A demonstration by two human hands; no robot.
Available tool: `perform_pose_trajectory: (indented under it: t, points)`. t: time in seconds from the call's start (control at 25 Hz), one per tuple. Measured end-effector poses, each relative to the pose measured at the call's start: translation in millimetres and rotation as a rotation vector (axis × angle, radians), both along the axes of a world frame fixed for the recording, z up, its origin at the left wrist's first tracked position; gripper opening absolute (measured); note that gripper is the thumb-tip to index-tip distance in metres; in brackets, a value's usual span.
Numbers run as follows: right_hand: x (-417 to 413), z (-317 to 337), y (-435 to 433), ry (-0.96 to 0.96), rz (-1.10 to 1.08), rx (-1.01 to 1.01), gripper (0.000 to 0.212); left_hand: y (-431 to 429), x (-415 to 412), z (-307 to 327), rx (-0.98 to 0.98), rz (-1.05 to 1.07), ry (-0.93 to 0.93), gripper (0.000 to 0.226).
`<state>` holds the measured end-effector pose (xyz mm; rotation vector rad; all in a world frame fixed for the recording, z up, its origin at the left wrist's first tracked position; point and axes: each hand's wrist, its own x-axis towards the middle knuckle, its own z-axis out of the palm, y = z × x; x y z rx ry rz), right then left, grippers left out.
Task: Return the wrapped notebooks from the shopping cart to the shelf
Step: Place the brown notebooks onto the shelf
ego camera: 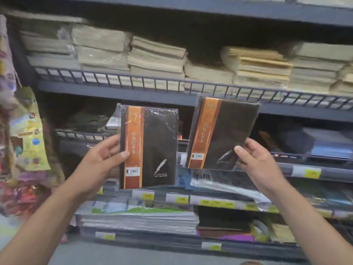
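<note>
Grey wire rail (172,81) fronts paper stacks (156,56) on upr shelf (114,95).

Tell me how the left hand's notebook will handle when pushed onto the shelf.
Probably stiff: the notebook shows no sag, gripped at one edge by the left hand. Its glossy wrap looks slippery, so it may slide easily.
</note>
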<state>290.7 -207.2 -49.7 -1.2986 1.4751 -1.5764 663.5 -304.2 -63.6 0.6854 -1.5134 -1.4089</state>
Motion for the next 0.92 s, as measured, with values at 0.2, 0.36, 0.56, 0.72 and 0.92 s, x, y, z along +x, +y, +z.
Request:
perform_pose_trajectory:
  t: [0.2, 0.36, 0.56, 0.72, 0.92]
  points:
    - [8, -23, 4, 0.016, 0.006, 0.041, 0.026, 3, 10, -26, 0.002, -0.030, -0.014, 0.057]
    - [15, -14, 5, 0.053, 0.048, 0.127, 0.024, 9, 28, -33, 0.054, -0.042, -0.012, 0.042]
    - [9, -2, -27, 0.052, 0.086, 0.263, 0.021, 15, 39, -44, 0.110, -0.028, -0.022, 0.057]
    - [13, 10, -64, -0.055, -0.031, 0.349, 0.028, 22, 39, -45, 0.117, -0.060, -0.001, 0.057]
    - [25, 17, -84, 0.380, -0.210, 0.308, 0.049, 24, 34, -50, 0.153, -0.055, -0.019, 0.049]
